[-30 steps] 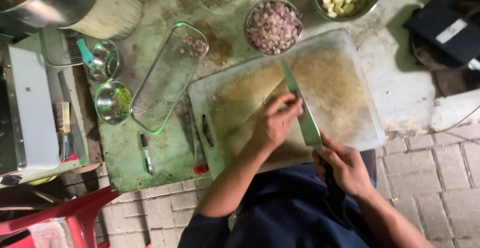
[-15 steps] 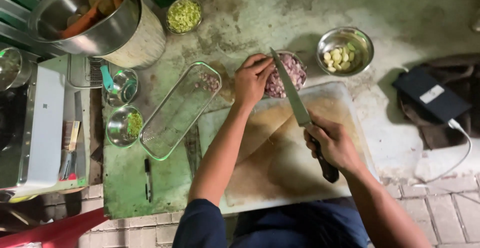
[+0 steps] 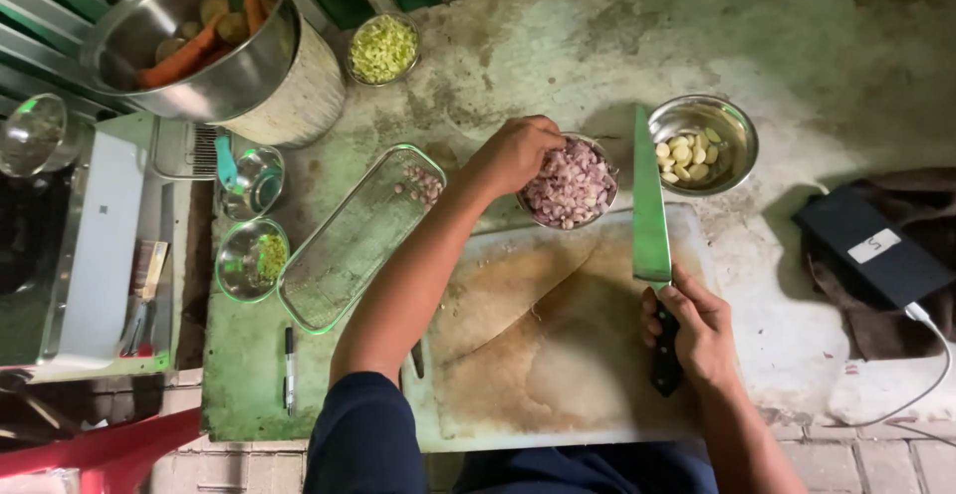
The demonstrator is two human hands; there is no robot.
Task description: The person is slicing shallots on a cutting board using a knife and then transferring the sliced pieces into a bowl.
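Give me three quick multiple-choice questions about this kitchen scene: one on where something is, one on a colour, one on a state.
1. Where is the left hand?
A. At the rim of the bowl of chopped shallots
B. On the pen
C. Inside the big pot

2. What colour is the cut vegetable in the small bowl near the top?
A. Red
B. Pale green
C. Black

3. How is the knife placed?
A. Lying loose on the floor
B. Held by its handle in the right hand, blade pointing away over the cutting board
C. Stuck in a carrot

Answers: A, the fingers touch the bowl's edge; B, the pieces look light green; B, the hand grips the dark handle.
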